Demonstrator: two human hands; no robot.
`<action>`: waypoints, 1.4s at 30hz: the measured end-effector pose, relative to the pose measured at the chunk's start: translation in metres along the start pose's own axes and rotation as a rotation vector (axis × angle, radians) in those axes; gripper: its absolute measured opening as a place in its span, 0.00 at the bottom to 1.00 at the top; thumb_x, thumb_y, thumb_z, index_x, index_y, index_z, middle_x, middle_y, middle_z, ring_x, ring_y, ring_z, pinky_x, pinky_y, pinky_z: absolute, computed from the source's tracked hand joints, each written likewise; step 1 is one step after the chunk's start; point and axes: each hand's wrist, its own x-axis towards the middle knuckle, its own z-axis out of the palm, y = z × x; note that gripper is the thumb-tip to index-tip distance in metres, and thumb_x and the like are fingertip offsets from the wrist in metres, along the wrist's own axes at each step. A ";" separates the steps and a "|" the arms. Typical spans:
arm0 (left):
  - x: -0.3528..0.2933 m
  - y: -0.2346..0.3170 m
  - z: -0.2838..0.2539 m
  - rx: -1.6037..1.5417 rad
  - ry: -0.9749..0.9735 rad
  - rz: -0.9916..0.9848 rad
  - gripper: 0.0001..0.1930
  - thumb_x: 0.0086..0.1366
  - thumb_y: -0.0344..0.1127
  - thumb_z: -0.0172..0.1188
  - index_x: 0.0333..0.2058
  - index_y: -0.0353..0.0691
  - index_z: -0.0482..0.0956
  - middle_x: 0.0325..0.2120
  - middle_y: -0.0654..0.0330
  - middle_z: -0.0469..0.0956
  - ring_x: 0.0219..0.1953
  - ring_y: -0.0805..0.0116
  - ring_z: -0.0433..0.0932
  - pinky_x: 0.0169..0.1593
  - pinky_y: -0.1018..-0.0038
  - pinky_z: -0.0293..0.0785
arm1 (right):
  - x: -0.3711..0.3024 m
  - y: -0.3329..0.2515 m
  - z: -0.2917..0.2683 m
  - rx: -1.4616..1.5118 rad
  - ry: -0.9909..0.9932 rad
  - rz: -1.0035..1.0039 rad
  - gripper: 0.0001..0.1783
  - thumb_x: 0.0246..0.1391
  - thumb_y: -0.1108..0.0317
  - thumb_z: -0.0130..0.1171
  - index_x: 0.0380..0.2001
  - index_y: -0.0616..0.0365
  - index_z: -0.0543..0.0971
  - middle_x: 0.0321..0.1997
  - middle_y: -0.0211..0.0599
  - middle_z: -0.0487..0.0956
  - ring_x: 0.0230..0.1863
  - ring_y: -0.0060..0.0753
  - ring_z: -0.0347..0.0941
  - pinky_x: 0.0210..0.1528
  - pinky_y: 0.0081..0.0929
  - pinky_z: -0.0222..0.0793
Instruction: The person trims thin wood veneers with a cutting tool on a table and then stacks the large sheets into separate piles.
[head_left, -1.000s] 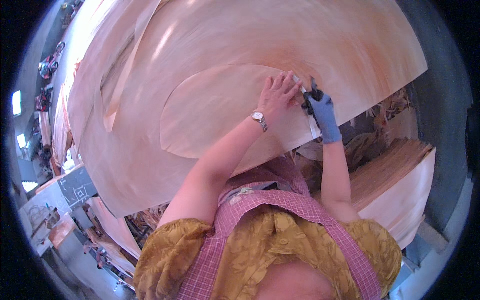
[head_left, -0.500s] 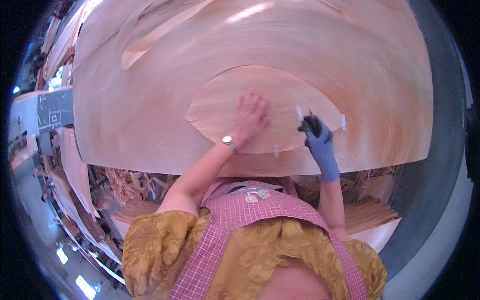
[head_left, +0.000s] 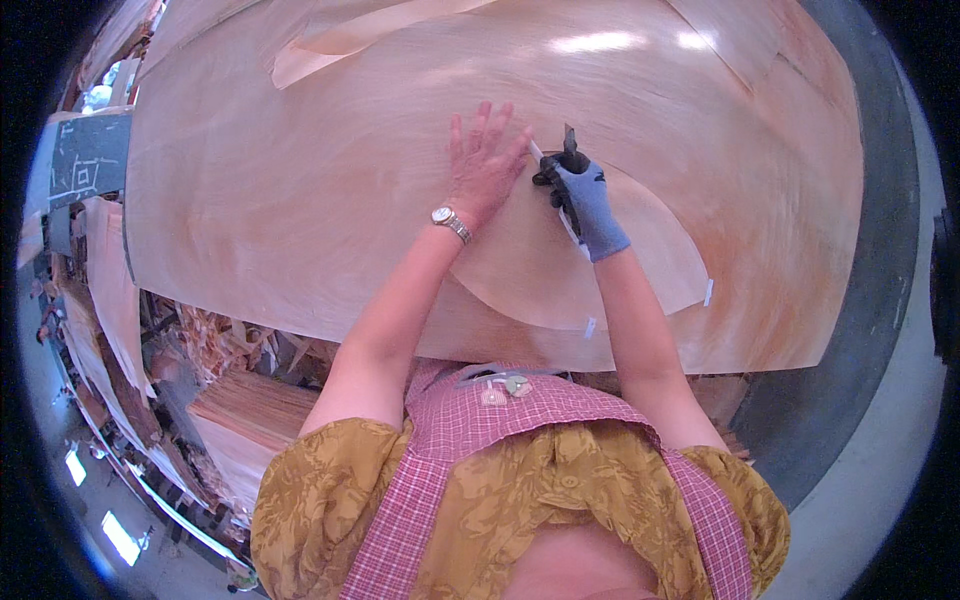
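Partly taped | leaf-shaped patch (head_left: 645, 240) toward the sheet's (head_left: 280, 230) front edge | white strips (head_left: 708, 292) at patch's right tip and front; visible back edge seemingly untaped | left hand (head_left: 487, 172): fingers spread flat | right hand (head_left: 590, 200): gloved fingers curled round dark tool (head_left: 570, 140)

Woodworking workshop, from where I stand | broad, thin wood sheet (head_left: 300, 210) spread out | stack of sheets (head_left: 250, 405) close by | torn wood scraps (head_left: 215, 340) heaped near it | chalk-marked grey panel (head_left: 92, 155)
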 end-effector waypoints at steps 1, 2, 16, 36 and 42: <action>0.001 -0.004 0.002 -0.005 -0.015 0.040 0.26 0.56 0.44 0.66 0.56 0.59 0.75 0.68 0.63 0.55 0.72 0.60 0.46 0.70 0.45 0.39 | 0.000 0.000 0.002 0.001 -0.005 0.012 0.07 0.59 0.67 0.58 0.34 0.59 0.78 0.25 0.34 0.81 0.17 0.19 0.70 0.17 0.18 0.63; 0.003 -0.004 0.000 -0.003 -0.014 0.050 0.24 0.56 0.44 0.66 0.54 0.58 0.77 0.67 0.64 0.58 0.72 0.61 0.48 0.70 0.45 0.40 | -0.001 -0.002 0.002 0.007 -0.003 0.017 0.07 0.58 0.66 0.59 0.34 0.59 0.78 0.24 0.34 0.81 0.17 0.18 0.70 0.17 0.18 0.63; -0.003 0.006 0.008 -0.182 0.064 -0.020 0.15 0.58 0.40 0.64 0.46 0.52 0.81 0.52 0.69 0.77 0.62 0.62 0.66 0.68 0.51 0.49 | -0.009 -0.011 0.003 0.129 -0.035 0.039 0.07 0.58 0.66 0.60 0.36 0.56 0.79 0.26 0.32 0.81 0.22 0.18 0.73 0.21 0.14 0.63; -0.023 0.017 0.005 0.051 0.071 0.156 0.20 0.61 0.42 0.60 0.52 0.47 0.77 0.57 0.65 0.73 0.61 0.57 0.68 0.64 0.50 0.55 | 0.007 -0.031 -0.027 -1.553 0.148 -0.446 0.14 0.57 0.57 0.55 0.38 0.57 0.77 0.33 0.54 0.81 0.37 0.57 0.78 0.38 0.50 0.72; -0.025 -0.024 -0.014 -0.297 0.113 -0.129 0.19 0.63 0.39 0.55 0.52 0.41 0.76 0.53 0.53 0.74 0.58 0.53 0.69 0.61 0.56 0.61 | -0.027 -0.062 -0.013 -0.677 -0.252 -0.121 0.10 0.58 0.62 0.57 0.36 0.57 0.79 0.29 0.35 0.83 0.26 0.22 0.78 0.22 0.21 0.67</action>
